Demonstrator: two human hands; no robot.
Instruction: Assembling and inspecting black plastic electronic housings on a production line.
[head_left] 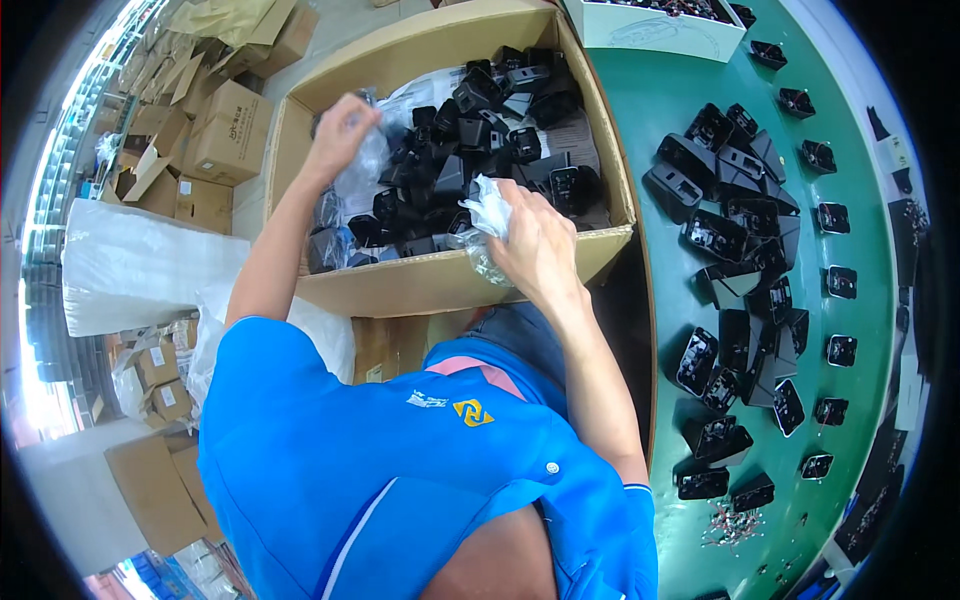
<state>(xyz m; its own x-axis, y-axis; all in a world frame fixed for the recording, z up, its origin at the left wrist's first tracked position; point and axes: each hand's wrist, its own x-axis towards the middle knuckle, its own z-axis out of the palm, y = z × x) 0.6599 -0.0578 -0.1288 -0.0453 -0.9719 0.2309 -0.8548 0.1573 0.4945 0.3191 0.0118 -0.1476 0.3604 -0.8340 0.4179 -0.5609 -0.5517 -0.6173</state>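
A large open cardboard box (440,285) sits in front of me, filled with several black plastic parts (470,150), some in clear bags. My left hand (340,130) reaches into the box's left side and grips a clear plastic bag (362,172) that hangs below it. My right hand (535,240) is over the box's near right corner, closed on a crumpled clear plastic bag (488,212). My blue shirt fills the lower middle of the view.
A green table (650,130) curves along the right, covered with several black plastic parts (740,220). A white tray (655,25) stands at its far end. Cardboard boxes (225,130) and a white sack (140,265) lie on the floor at left.
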